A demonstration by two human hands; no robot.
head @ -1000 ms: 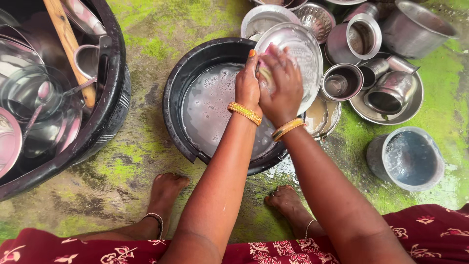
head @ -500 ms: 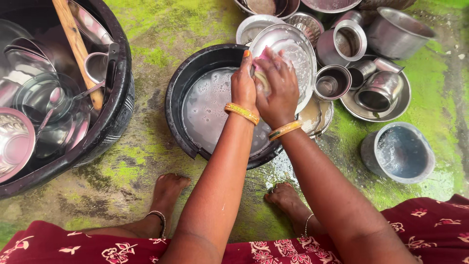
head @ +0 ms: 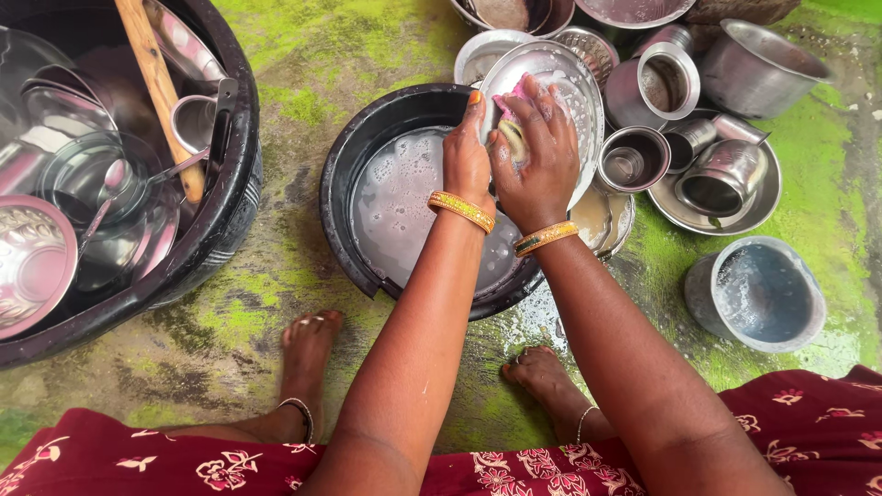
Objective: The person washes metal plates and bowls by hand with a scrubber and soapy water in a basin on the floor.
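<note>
Steel plate (head: 571, 81) under right hand (head: 536, 156), left hand (head: 467, 161) gripping rim

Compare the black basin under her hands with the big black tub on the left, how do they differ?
The black basin holds only soapy water; the big black tub is packed with steel vessels and a wooden stick. The basin is smaller, with a chipped near rim; the tub runs out of view. Both are round, black and sit on mossy ground.

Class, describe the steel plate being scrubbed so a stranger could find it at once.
Start at the round black plastic basin of soapy water. Over its far right rim, the left hand steadies a round shiny steel plate while the right hand scrubs. Only this plate is tilted and foamy.
</note>
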